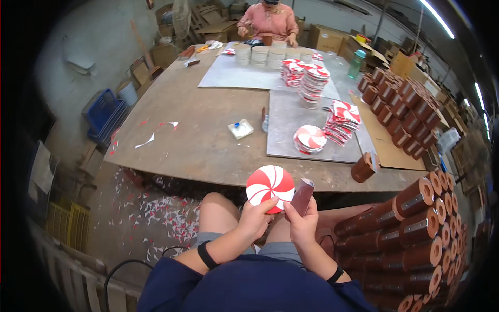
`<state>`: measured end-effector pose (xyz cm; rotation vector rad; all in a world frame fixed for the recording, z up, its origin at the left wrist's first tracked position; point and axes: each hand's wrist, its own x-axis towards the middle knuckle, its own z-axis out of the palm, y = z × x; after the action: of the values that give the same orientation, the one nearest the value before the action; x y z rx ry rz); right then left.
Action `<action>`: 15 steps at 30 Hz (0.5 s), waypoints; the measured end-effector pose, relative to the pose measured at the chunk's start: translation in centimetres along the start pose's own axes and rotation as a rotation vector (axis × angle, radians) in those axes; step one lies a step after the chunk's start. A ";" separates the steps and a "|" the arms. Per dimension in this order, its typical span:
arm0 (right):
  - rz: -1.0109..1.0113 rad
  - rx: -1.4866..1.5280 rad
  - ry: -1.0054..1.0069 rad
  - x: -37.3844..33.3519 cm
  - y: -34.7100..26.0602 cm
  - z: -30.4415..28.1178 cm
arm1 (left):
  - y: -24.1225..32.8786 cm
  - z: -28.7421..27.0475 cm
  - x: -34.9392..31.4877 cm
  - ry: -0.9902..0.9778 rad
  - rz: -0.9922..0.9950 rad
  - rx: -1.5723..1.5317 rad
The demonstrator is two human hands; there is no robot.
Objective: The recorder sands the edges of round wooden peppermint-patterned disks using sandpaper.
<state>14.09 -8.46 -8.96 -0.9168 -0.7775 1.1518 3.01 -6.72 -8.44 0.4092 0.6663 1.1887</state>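
Above my lap, my left hand (254, 217) grips the lower edge of a round disc (270, 183) with a red and white swirl, thumb on its face. My right hand (303, 222) is closed round a flat reddish-brown block (302, 197), held upright at the disc's right edge. The right thumb is close to the disc's rim; whether the block touches it I cannot tell. On the table ahead, a pile of round swirl discs (310, 138) lies beside a stack of square-cut swirl sheets (343, 120).
Brown cylinders (416, 236) are piled at my right; more (403, 106) stand on the table's right side. One cylinder (364, 167) sits near the front edge. A small white pad (240, 129) lies mid-table. Scraps (171, 218) litter the floor. Another person (270, 23) sits across the table.
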 end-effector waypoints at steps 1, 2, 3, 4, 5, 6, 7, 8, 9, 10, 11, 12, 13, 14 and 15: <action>0.023 -0.055 -0.025 0.2 -0.2 0.1 | 0.2 -0.3 0.4 -0.008 0.004 -0.017; 0.046 -0.109 -0.046 0.6 -0.4 0.0 | 0.4 -0.3 1.0 0.027 0.041 -0.073; -0.018 -0.382 -0.128 1.4 -0.7 -1.3 | 1.1 0.0 1.1 0.036 0.016 -0.084; -0.045 -0.185 -0.066 1.7 -1.3 -0.5 | 1.8 0.4 1.3 0.043 -0.011 -0.093; -0.048 -0.217 -0.075 2.4 -1.5 -1.1 | 2.2 0.1 1.7 0.045 -0.045 -0.108; -0.058 -0.248 -0.086 3.1 -1.9 -1.8 | 2.7 -0.2 1.9 0.042 -0.075 -0.123; -0.084 -0.318 -0.089 3.7 -2.2 -2.3 | 3.1 0.0 2.1 0.023 -0.089 -0.136; -0.111 -0.389 -0.093 4.1 -2.4 -2.7 | 3.3 0.3 2.1 0.030 -0.092 -0.135; -0.211 -0.454 -0.147 4.5 -2.7 -2.8 | 3.5 0.5 2.1 0.033 -0.101 -0.148; -0.204 -0.456 -0.137 4.7 -3.0 -2.5 | 3.5 0.6 2.2 0.036 -0.108 -0.162; -0.417 -0.598 -0.182 4.6 -3.7 -1.9 | 3.5 0.6 2.4 0.037 -0.117 -0.160; -0.631 -0.739 -0.228 4.6 -4.5 -1.1 | 3.3 0.4 2.5 0.000 -0.132 -0.173; -0.827 -0.845 -0.258 4.6 -5.2 -0.2 | 3.3 0.3 2.4 -0.039 -0.144 -0.190; -0.823 -0.850 -0.256 4.1 -5.3 0.4 | 3.4 0.4 2.2 -0.038 -0.150 -0.193; -0.855 -0.935 -0.321 3.6 -5.1 0.8 | 3.3 0.4 2.1 -0.034 -0.160 -0.235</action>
<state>16.34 -5.52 -3.86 -0.9690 -1.8292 0.1179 1.35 -3.65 -6.61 0.1745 0.5124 1.0906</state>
